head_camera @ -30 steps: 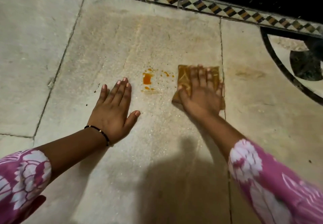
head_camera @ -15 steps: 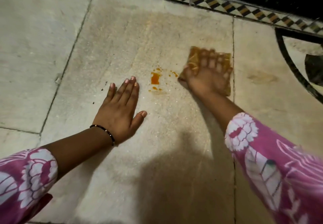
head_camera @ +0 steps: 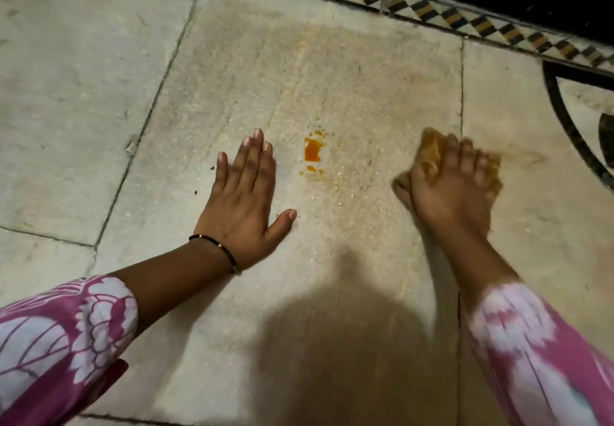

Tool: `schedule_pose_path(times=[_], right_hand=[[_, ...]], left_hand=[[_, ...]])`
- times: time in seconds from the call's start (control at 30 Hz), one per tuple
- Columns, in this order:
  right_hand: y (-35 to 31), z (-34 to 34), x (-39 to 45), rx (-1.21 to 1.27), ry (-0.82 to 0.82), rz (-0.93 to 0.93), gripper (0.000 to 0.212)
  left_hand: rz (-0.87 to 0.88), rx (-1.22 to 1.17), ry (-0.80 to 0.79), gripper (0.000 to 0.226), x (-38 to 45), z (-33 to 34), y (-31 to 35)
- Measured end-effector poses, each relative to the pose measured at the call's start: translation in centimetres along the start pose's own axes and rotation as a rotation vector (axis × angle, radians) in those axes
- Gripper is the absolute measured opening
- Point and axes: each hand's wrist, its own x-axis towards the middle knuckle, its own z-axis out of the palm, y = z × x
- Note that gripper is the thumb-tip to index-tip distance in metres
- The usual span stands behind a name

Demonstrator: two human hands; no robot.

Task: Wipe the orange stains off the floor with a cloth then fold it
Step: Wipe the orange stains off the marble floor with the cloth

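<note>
The cloth [head_camera: 432,156] is a small yellow-brown pad, bunched and blurred, lying on the floor [head_camera: 332,76] near a tile joint at the right. Only its far left corner, a strip past the fingertips on the right and a flap by the thumb show, so its pattern and its long axis cannot be made out. The right hand [head_camera: 455,186] covers most of it, palm down, fingers [head_camera: 465,163] spread and fairly straight, pressing it to the stone. The stains [head_camera: 313,153] lie well apart to its left: one bright orange blotch, longer up-and-down than across, with small specks above and below and a faint smear trailing toward the right. Just left of them the left hand [head_camera: 246,199] rests flat on the floor, fingers straight and together, thumb out, holding nothing, a dark bracelet [head_camera: 216,246] at the wrist. Both pink-and-white sleeves [head_camera: 66,336] are cut off by the frame edges. A patterned border [head_camera: 432,10] runs along the far side.
</note>
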Motion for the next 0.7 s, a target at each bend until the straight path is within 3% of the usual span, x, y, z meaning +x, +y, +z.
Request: schedule_pose_path(times=[0.1, 0.2, 0.27, 0.33, 0.4, 0.5, 0.63, 0.7], right_hand=[[-7.7, -0.1, 4.9, 0.014, -0.045, -0.17, 0.069], [-12.5, 0.8, 3.1, -0.086, -0.064, -0.62, 0.066], [-11.1, 1.3, -0.3, -0.133, -0.038, -0.856, 0.067], [-7.1, 1.5, -3.7, -0.132, -0.054, -0.948, 0.068], [-2.4, 1.5, -5.8, -0.11, -0.092, -0.903, 0.067], [1.7, 0.5, -4.8, -0.117, -0.089, -0.614, 0.068], [-3.5, 0.0, 1.6, -0.035, -0.058, -0.203, 0.069], [-8.3, 0.2, 2.9, -0.005, -0.067, -0.196, 0.066]], left_hand=[[-0.009, -0.056, 0.007, 0.09, -0.2, -0.4, 0.1], [-0.024, -0.064, -0.008, 0.09, -0.1, -0.5, 0.0], [-0.024, -0.063, -0.015, 0.087, -0.1, -0.4, -0.2], [-0.02, -0.064, -0.002, 0.086, -0.1, -0.3, -0.4], [-0.012, -0.076, 0.009, 0.085, -0.1, -0.3, -0.4], [-0.012, -0.084, 0.009, 0.084, -0.1, -0.2, -0.4], [0.007, -0.11, 0.021, 0.081, -0.1, -0.4, -0.4], [0.019, -0.13, 0.034, 0.08, -0.1, -0.4, -0.3]])
